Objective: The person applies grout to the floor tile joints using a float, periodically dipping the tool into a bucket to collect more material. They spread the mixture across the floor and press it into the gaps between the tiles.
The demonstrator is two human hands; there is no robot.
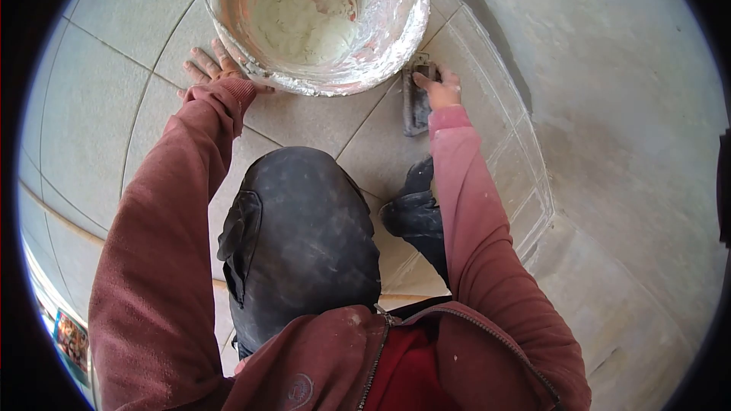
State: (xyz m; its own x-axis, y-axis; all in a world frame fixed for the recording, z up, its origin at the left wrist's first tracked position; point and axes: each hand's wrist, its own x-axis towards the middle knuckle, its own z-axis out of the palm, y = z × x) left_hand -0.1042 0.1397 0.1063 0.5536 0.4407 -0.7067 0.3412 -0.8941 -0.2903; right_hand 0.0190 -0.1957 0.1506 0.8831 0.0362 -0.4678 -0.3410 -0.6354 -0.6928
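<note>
My left hand lies on the floor tiles with its fingers spread, just left of a bucket. The bucket is orange-red inside, smeared with a whitish paste that also sits in its bottom. Right of the bucket, my right hand grips a hand float, a dark grey rectangular tool with a small metal clip at its far end. The float is close over the tiles, beside the bucket's rim, and my fingers cover part of it.
Large beige floor tiles spread around me, with whitish smears along the joints at right. A grey plastered wall rises on the right. My knee and shoe are below the bucket. A colourful printed object is at lower left.
</note>
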